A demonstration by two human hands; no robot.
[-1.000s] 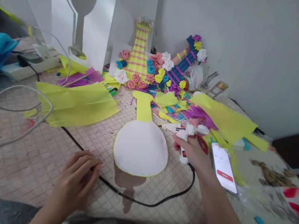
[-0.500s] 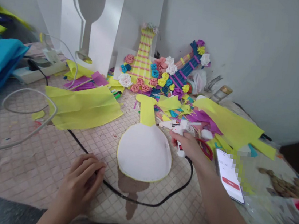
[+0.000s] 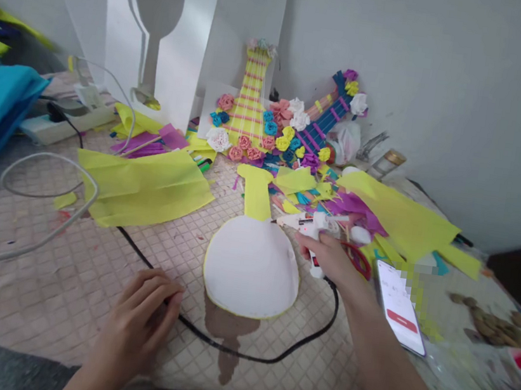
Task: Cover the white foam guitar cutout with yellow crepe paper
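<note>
My right hand (image 3: 324, 254) is wrapped round the grip of a white hot glue gun (image 3: 307, 222). The glue gun's nozzle points left, by the join of a yellow-wrapped neck (image 3: 258, 195) and a round white body (image 3: 252, 267). Together these form a guitar-shaped cutout with a thin yellow rim, lying flat on the table. Left of the cutout, my left hand (image 3: 143, 317) rests on the table, its fingers loosely curled together with nothing seen in them. A black cord (image 3: 249, 356) loops from the glue gun's handle past the cutout's near side and under my left hand.
Yellow crepe paper (image 3: 145, 193) lies at left, with another sheet (image 3: 401, 217) at right. Two decorated paper guitars (image 3: 253, 98) lean at the back. Red-handled scissors (image 3: 356, 259) and a phone (image 3: 399, 306) are near my right arm. A white cable (image 3: 43, 243) curves across the left.
The glue gun's nozzle has lowered slightly toward the join of neck and body. My left hand stays in place.
</note>
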